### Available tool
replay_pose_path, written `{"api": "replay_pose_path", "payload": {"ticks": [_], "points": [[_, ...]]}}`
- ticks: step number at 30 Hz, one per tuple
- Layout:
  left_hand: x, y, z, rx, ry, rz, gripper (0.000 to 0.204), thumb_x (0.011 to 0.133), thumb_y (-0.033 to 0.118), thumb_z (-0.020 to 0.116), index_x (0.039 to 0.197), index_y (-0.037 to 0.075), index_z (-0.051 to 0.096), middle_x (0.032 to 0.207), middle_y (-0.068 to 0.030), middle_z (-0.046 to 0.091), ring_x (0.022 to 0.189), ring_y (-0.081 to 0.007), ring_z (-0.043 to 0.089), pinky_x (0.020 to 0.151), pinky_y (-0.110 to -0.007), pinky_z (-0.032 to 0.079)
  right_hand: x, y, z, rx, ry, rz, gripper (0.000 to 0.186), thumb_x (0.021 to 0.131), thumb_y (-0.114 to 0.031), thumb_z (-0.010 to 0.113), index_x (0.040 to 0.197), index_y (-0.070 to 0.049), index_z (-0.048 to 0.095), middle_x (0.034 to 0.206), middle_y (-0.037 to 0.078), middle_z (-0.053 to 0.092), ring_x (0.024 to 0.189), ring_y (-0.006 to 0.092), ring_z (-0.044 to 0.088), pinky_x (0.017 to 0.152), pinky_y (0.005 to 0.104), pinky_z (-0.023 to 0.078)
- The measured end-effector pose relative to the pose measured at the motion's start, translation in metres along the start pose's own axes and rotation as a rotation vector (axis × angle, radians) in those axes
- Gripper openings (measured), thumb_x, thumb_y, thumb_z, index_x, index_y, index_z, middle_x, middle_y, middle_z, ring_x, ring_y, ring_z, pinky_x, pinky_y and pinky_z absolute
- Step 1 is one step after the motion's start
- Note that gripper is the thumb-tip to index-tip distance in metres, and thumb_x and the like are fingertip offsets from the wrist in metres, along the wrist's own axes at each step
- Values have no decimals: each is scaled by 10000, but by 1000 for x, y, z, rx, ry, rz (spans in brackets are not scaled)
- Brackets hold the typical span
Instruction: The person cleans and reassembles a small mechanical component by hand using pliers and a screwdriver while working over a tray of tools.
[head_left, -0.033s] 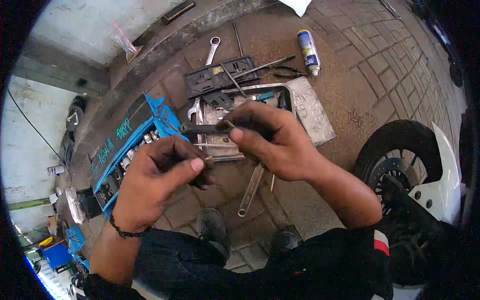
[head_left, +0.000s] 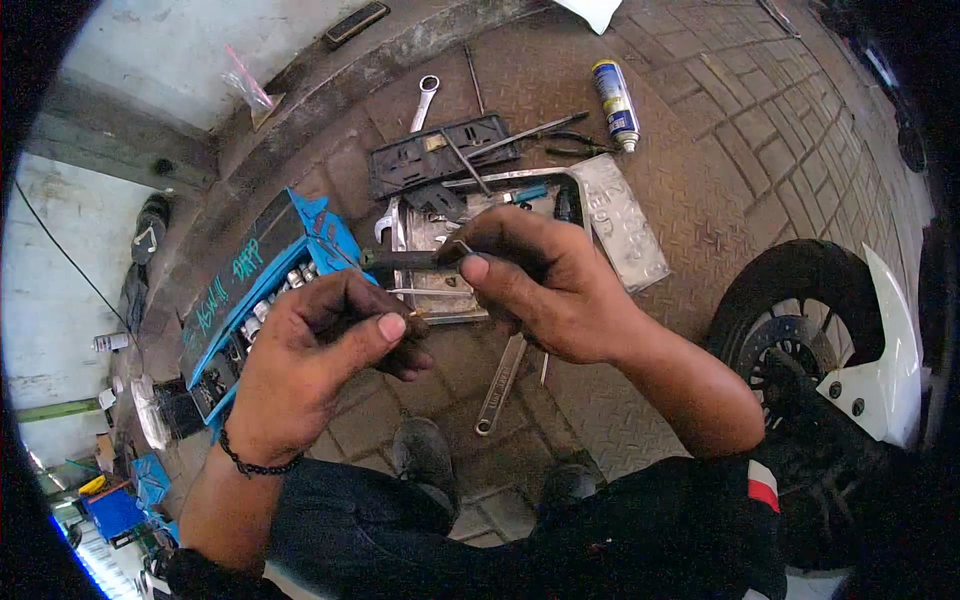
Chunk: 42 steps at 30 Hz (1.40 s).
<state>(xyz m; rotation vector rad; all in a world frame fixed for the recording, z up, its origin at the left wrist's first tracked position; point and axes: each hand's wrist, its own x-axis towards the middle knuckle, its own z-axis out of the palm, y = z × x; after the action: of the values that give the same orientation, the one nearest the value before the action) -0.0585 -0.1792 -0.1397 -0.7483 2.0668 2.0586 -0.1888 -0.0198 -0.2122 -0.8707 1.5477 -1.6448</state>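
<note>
Thin metal piece (head_left: 462, 246), there it is, a slim pale sliver over the metal tray (head_left: 455, 306), with the right hand (head_left: 525, 285) pinching it, thumb against curled, blackened forefinger. The left hand (head_left: 345, 335), over the tray's near left corner, has thumb and fingertips closed on a small brassy bit (head_left: 414, 315), too small to make out. A dark round bar (head_left: 410, 259) crosses above the tray to the right hand's fingers; whether it's gripped, I can't tell.

Outward now! Right of the tray, a dull silver plate (head_left: 625, 225) with raised lettering. Near side, a long steel spanner (head_left: 502, 385), stamped along its shank. Left, a blue metal toolbox (head_left: 335, 232) of shiny round sockets (head_left: 262, 310), its dark panel (head_left: 222, 285) hand-lettered in turquoise. Beyond the tray, a slotted black plastic panel (head_left: 400, 168); beyond and right, a glossy spray can (head_left: 616, 105), its label printed yellow, white and blue.
</note>
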Motion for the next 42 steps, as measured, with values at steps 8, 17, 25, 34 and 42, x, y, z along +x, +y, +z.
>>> {"api": "replay_pose_path", "payload": {"ticks": [8,17,25,34,42], "points": [[-1,-2,-3,50,178,197,187,828,162,649,827,-8,570,836,-92,607,736,-174,621,640,-286,514,23,83,-29,-593,58,-206,225,870,-187,576,983,4,616,887,185,635,819,335,610,728,390,467],[-9,10,0,98,298,237,217,791,153,675,867,-22,573,833,-117,618,680,-182,620,606,-292,510,8,202,-53,-1062,-82,22,242,853,-189,536,1061,-122,639,908,143,603,816,351,609,722,443,499],[-3,4,-7,135,205,205,223,866,153,606,995,-28,596,845,-100,618,666,-163,599,597,-293,505,2,222,-13,-1064,-429,42,246,823,-210,580,1038,-95,611,961,136,582,886,330,600,763,439,497],[-4,3,-14,0,226,120,211,846,155,651,945,-22,593,797,-96,617,661,-173,618,572,-294,521,-8,204,-84,-1294,106,269,536,750,-252,666,1160,13,446,1014,216,571,933,358,598,738,424,518],[-5,10,-17,73,196,199,203,812,102,679,945,-33,608,799,-97,627,665,-175,628,577,-289,529,0,194,-86,-643,385,417,520,754,-208,661,1155,73,487,885,205,644,784,289,644,690,368,520]]}}
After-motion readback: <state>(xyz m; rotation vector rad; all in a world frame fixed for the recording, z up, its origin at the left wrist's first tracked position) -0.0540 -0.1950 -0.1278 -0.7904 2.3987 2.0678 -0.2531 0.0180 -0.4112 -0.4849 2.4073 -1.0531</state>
